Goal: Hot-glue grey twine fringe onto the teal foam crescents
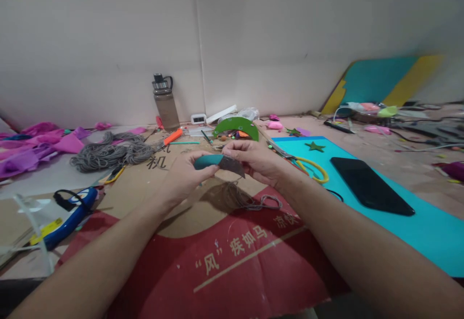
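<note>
My left hand (186, 170) is closed around a curved strip (209, 161), teal on one part and dark grey on another; its material I cannot make out. The fingers of my right hand (255, 160) are pinched at the grey end of the same strip. Whether they also grip something small there is hidden. Below both hands a loose grey cord (259, 204) lies looped on the red and brown cardboard (261, 273). Just beyond, a green arched piece (236, 124) stands among small coloured balls.
A bundle of grey cord (112, 152), an orange utility knife (173, 137) and a blue glue gun (70, 217) are at left. Yellow-handled scissors (315, 168), a green star (314, 147) and a black phone (369, 186) lie right. A bottle (166, 106) stands behind.
</note>
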Demonstrator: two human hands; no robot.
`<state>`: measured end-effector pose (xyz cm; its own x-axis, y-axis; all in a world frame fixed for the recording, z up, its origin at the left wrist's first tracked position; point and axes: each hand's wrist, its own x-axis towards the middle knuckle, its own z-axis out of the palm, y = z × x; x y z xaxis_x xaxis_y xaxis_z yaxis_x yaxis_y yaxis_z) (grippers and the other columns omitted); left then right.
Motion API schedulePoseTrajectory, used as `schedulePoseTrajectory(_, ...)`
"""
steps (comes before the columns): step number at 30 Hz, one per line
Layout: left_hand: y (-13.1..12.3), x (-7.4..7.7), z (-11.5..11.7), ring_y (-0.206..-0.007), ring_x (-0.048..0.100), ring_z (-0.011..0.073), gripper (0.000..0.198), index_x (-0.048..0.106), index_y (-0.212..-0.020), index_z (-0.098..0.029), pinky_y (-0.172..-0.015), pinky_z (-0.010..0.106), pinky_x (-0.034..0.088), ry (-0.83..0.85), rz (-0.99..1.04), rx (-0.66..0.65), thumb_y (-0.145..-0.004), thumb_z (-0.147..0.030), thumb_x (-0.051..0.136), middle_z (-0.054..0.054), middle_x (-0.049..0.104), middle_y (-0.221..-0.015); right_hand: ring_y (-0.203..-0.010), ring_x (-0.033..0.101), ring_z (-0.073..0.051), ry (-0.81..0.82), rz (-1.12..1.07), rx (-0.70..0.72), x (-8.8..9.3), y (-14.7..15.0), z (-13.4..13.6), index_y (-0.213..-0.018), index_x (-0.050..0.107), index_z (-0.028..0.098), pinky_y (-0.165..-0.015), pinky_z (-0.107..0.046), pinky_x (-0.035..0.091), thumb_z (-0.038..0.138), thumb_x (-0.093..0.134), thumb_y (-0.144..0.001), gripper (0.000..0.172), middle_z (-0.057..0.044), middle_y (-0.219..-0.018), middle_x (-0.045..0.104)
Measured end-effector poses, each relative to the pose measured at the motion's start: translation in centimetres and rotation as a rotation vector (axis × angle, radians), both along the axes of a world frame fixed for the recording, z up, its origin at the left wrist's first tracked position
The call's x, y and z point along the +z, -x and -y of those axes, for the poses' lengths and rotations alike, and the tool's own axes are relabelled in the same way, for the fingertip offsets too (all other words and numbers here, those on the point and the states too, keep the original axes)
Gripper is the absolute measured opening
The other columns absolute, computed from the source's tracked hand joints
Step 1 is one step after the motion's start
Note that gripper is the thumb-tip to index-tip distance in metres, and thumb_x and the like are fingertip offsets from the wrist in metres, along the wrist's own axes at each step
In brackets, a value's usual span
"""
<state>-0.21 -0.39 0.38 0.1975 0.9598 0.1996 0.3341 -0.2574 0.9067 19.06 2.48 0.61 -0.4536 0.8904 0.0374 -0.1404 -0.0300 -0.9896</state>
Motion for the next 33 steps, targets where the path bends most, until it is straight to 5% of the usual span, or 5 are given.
schedulePoseTrajectory(6, -0.2, -0.2, -0.1, -0.055, 0.050, 0.0096, 0.022, 0.069, -0.079, -0.017, -0.054, 0.022, 0.038, 0.071, 0.195, -0.027, -0.068, -0.034, 0.078, -0.003, 0.060, -0.063, -0.050, 0.041, -0.006, 0.061, -0.116, 0.087, 0.2, 0.1, 0.3, -0.079, 0.061, 0.020, -0.047, -0.020, 0.030, 0.027, 0.078, -0.067, 0.022, 0.007, -0.062, 0.053)
schedulePoseTrajectory(11, -0.6, -0.3, -0.5, -0.051, 0.046, 0.0067, 0.023, 0.064, -0.074, -0.015, -0.052, 0.021, 0.036, 0.207, 0.453, -0.092, -0.064, -0.027, 0.080, -0.003, 0.057, -0.058, -0.052, 0.041, -0.006, 0.032, -0.178, 0.010, -0.2, 0.7, 0.3, -0.077, 0.064, 0.020, -0.047, -0.021, 0.030, 0.022, 0.071, -0.067, 0.013, 0.005, -0.067, 0.054)
schedulePoseTrajectory(17, -0.6, 0.2, -0.3, -0.051, 0.047, 0.0055, 0.025, 0.063, -0.074, -0.015, -0.050, 0.018, 0.034, 0.301, 0.585, -0.084, -0.061, -0.026, 0.081, -0.004, 0.055, -0.057, -0.062, 0.042, -0.010, -0.063, -0.204, -0.084, -0.4, 1.5, 0.6, -0.082, 0.065, 0.020, -0.054, -0.024, 0.035, 0.044, 0.066, -0.075, 0.025, 0.001, -0.078, 0.055)
schedulePoseTrajectory(24, -0.3, -0.5, -0.7, -0.052, 0.051, 0.0068, 0.024, 0.065, -0.079, -0.015, -0.049, 0.019, 0.037, 0.267, 0.475, -0.085, -0.068, -0.030, 0.080, -0.002, 0.061, -0.060, -0.054, 0.032, -0.006, -0.180, -0.138, -0.133, -1.3, 1.6, 0.3, -0.078, 0.066, 0.017, -0.052, -0.025, 0.024, 0.039, 0.078, -0.068, 0.027, 0.006, -0.062, 0.047)
schedulePoseTrajectory(33, 0.5, -0.7, -1.0, -0.053, 0.051, 0.0086, 0.027, 0.065, -0.076, -0.015, -0.052, 0.022, 0.039, 0.099, 0.250, -0.129, -0.072, -0.038, 0.078, -0.001, 0.061, -0.063, -0.054, 0.034, -0.004, 0.115, -0.282, 0.046, -1.3, 1.0, 0.2, -0.072, 0.066, 0.014, -0.050, -0.020, 0.024, 0.032, 0.086, -0.061, 0.030, 0.004, -0.062, 0.048)
